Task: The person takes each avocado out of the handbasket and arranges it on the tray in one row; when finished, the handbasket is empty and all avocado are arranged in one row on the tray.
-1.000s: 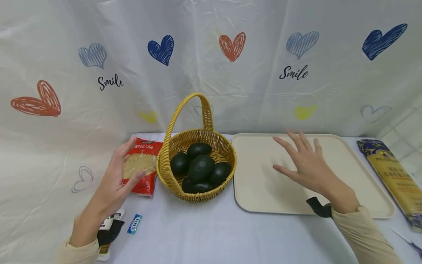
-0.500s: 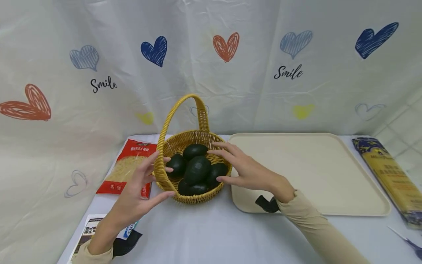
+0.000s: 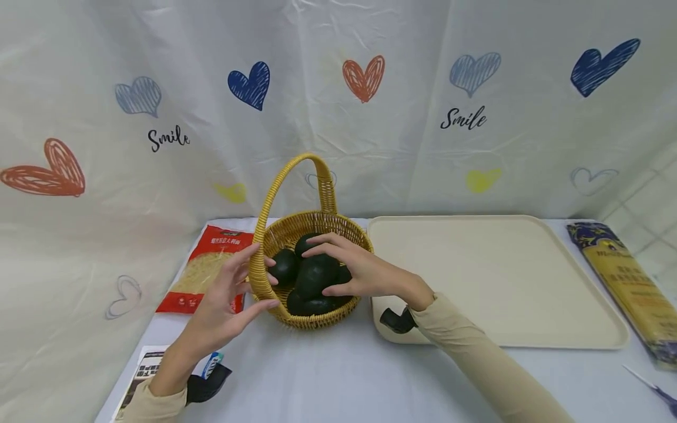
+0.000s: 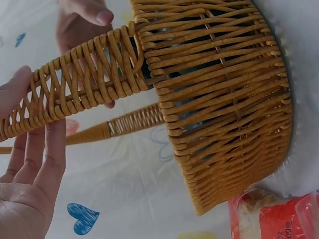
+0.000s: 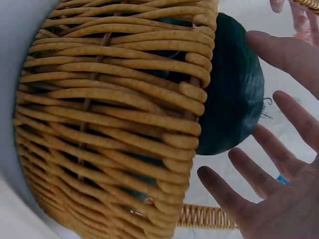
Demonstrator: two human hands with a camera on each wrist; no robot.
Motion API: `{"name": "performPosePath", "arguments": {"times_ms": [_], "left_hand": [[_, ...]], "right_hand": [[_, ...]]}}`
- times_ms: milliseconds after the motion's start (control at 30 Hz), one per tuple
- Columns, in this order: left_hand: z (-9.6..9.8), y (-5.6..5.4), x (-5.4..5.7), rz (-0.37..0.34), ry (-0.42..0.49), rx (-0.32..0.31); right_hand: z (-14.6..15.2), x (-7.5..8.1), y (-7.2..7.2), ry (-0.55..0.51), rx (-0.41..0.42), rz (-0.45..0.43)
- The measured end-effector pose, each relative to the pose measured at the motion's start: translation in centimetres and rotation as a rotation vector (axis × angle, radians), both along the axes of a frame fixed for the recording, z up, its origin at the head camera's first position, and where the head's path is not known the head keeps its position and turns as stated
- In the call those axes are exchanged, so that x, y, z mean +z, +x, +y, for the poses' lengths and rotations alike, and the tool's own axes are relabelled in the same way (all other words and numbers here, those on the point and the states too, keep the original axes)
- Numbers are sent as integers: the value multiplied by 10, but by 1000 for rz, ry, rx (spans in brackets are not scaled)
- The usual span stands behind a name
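Observation:
A yellow woven basket [image 3: 307, 321] with a tall hooped handle [image 3: 272, 197] holds several dark green avocados [image 3: 284, 267]. My left hand [image 3: 217, 314] is at the handle's near-left side, fingers passing behind it and thumb stretched out in front, not closed round it. Over the basket reaches my right hand [image 3: 365, 271], its fingers spread above the top avocado [image 3: 316, 277] and the thumb at its near side. In the right wrist view that avocado [image 5: 232, 89] rises above the basket's edge, with the thumb tip right at its surface and the other fingers loosely extended.
Left of the basket lies a red pasta packet [image 3: 198, 264]. A beige tray [image 3: 497, 276] is to the right, with a long yellow packet [image 3: 624, 282] beyond it and scissors [image 3: 656, 388] near the right edge. A printed card [image 3: 145, 367] and small blue packet [image 3: 213, 364] lie front left.
Both hands have come in to the basket: the left moved right to the handle, the right swung left from over the tray and then further in over the top avocado.

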State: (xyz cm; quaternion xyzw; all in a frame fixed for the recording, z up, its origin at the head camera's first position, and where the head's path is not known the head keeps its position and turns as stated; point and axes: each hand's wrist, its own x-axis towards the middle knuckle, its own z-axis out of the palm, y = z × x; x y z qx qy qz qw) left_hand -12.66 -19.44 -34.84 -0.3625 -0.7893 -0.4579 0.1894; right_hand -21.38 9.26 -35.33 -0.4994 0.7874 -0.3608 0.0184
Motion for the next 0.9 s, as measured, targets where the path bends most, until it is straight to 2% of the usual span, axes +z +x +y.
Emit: {"name": "performPosePath", "arguments": {"times_ms": [133, 333, 533, 900], "left_hand": [[1, -2, -2, -18, 2, -9], [1, 0, -3, -26, -31, 39], [1, 5, -2, -27, -63, 89], [1, 4, -2, -27, -64, 82]], "right_hand": [[-3, -4, -6, 8, 16, -20], [-6, -10, -8, 35, 23, -22], [-8, -10, -6, 20, 13, -3], [-12, -13, -6, 7, -22, -7]]}}
